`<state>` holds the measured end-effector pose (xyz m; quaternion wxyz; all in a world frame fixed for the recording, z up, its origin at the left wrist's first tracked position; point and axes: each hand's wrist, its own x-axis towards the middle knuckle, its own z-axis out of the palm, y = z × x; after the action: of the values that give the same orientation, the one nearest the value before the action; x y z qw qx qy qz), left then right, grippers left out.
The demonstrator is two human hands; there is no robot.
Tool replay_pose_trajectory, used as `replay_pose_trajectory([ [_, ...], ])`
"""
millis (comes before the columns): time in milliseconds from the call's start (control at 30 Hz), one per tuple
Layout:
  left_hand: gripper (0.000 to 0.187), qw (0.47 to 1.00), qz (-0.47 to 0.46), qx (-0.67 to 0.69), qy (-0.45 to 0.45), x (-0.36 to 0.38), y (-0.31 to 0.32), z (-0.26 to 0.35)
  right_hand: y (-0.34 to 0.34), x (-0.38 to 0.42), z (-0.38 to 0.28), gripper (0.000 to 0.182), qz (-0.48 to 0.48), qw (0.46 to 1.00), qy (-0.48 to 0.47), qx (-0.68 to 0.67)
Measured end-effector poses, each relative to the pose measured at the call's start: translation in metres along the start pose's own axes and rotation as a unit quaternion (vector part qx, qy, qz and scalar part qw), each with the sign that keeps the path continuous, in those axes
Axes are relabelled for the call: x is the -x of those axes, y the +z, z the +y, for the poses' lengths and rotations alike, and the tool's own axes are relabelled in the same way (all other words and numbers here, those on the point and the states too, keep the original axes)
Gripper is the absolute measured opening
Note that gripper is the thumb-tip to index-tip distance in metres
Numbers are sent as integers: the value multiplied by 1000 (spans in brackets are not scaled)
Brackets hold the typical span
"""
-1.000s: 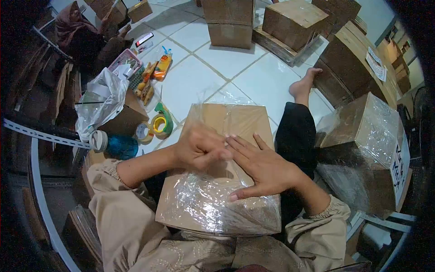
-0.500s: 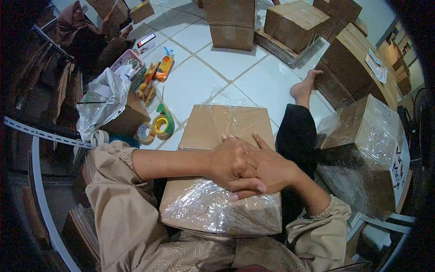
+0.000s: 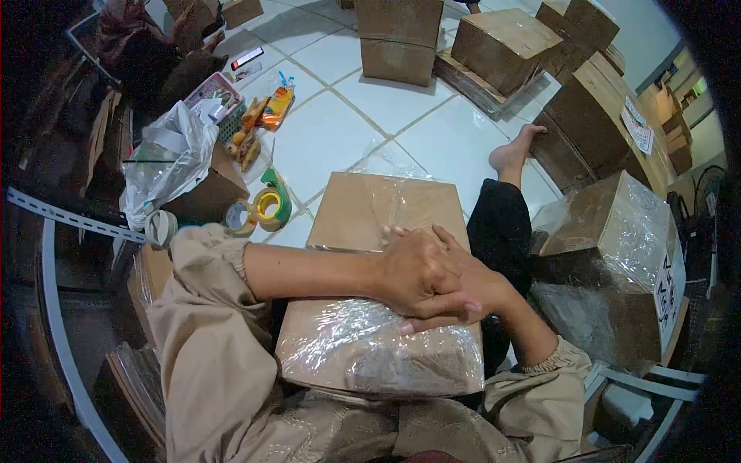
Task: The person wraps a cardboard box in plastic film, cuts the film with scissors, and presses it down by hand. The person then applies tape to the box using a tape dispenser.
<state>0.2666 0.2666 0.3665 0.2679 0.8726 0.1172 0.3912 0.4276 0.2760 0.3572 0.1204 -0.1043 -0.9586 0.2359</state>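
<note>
On my lap sits a cardboard box (image 3: 378, 204), its near part wrapped in shiny clear plastic film. Both hands rest on top of it, clasped together. My left hand (image 3: 421, 270) lies across the other one, its fingers folded over it. Beneath is my right hand (image 3: 482, 285), its fingers partly hidden and a few fingertips showing. Plastic film also sticks up from the box's far edge. To the left on the floor, a roll of clear tape (image 3: 241, 217) stands beside a green tape dispenser (image 3: 275, 202).
A white plastic bag (image 3: 174, 154) lies over a carton at left, near a pink basket (image 3: 210, 91) and an orange packet (image 3: 279, 106). Film-wrapped cartons (image 3: 610, 239) stand at right, more cartons (image 3: 397, 38) at the back. Metal shelf rails (image 3: 73, 217) edge the left. My bare foot (image 3: 513, 150) stretches forward.
My clasped hands have shifted slightly to the right over the box, still folded together. The view has tilted a little.
</note>
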Motion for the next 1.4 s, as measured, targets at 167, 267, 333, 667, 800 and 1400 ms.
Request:
replay_pose_trajectory([
  [167, 41, 993, 88, -68, 44, -3, 13, 2, 16, 6, 12, 35, 107, 988, -108, -6],
  [267, 30, 991, -27, -131, -13, -10, 5, 11, -8, -3, -15, 54, 12, 994, -4, -107],
  [333, 30, 987, 8, -141, -73, -11, 5, 15, -20, 2, -27, 40, -93, 933, 226, -265],
  [667, 38, 975, 116, -188, -11, -7, 10, 25, -12, -1, 19, 34, -120, 944, 98, -291],
  [800, 54, 966, 83, -235, 74, -7, 11, 28, -3, -19, 8, 32, -88, 949, 80, -292],
  [1400, 25, 969, -175, -100, -145, 1, -112, -25, -9, -24, -18, 29, -19, 991, 33, -129],
])
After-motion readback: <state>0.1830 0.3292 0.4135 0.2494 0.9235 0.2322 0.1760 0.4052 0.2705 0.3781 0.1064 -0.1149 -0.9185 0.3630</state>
